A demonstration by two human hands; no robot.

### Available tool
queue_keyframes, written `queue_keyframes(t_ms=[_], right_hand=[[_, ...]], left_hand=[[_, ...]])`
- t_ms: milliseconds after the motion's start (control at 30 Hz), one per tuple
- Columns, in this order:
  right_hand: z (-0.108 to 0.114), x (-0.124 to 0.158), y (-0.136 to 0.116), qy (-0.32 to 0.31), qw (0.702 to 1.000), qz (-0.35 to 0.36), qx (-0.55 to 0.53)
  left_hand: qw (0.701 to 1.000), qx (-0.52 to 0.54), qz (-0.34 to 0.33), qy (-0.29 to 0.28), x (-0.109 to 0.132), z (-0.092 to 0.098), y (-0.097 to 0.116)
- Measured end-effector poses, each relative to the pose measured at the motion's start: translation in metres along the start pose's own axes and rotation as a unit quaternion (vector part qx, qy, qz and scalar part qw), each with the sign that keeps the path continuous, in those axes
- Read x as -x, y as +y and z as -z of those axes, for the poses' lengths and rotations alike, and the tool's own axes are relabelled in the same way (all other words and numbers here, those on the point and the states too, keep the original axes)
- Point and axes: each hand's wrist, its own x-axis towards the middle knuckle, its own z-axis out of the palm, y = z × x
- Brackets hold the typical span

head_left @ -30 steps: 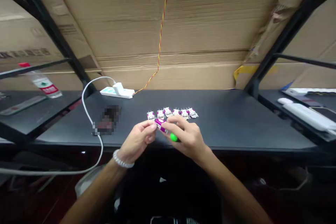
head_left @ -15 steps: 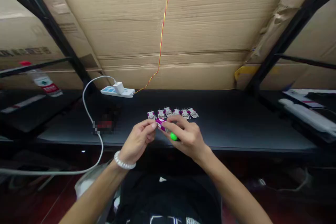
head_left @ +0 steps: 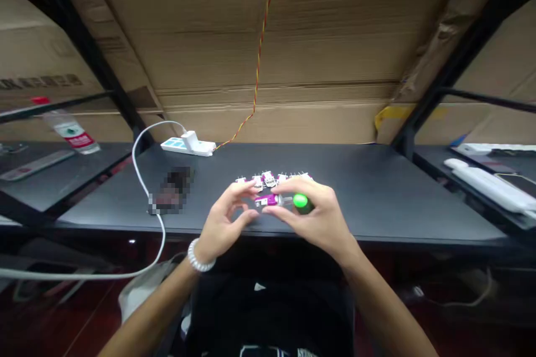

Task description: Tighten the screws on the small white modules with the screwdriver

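Observation:
My right hand [head_left: 320, 217] is closed around a small tool with a green round end [head_left: 300, 201], held sideways above the front of the black table [head_left: 377, 195]. A purple and white small part [head_left: 268, 199] sits at the tool's left tip. My left hand [head_left: 226, 220], with a bead bracelet on the wrist, has its thumb and fingers parted around that part, touching or just off it. A row of several similar purple and white parts [head_left: 268, 179] lies on the table right behind my hands, partly hidden by my fingers.
A white power strip [head_left: 187, 146] with a charger lies at the back left, its white cable [head_left: 140, 178] looping over the front edge. A blurred dark object [head_left: 170, 196] is left of my hands. A bottle [head_left: 69, 129] stands far left. Cardboard sheets form the back wall.
My right hand turned the tool so the green end swung up and to the right. My left fingers loosened from a pinch to a parted hold. Both hands rose slightly toward the row.

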Motion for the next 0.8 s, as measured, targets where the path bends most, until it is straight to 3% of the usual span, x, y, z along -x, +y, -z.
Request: queue_keyframes(t_ms=[133,267,467,567,800], right_hand=[[0.005,-0.001,0.002,-0.027,0.999,-0.045,0.015],[0.003,-0.001,0.008,-0.038,0.997,-0.044,0.053],[0.001,0.002,0.008,-0.06,0.994,0.013,0.094],[-0.008,0.006,0.006,-0.102,0.99,0.021,0.097],[-0.028,0.013,0.016,-0.117,0.985,0.036,0.125]], left_hand=[[0.999,-0.021,-0.017,-0.034,0.003,-0.006,0.0],[1.0,-0.021,0.006,-0.009,0.005,-0.011,0.0],[0.994,-0.095,0.003,0.052,0.006,-0.01,-0.005],[0.99,-0.116,-0.006,0.078,0.008,-0.011,-0.007],[0.988,-0.121,-0.001,0.098,0.01,-0.012,-0.01]])
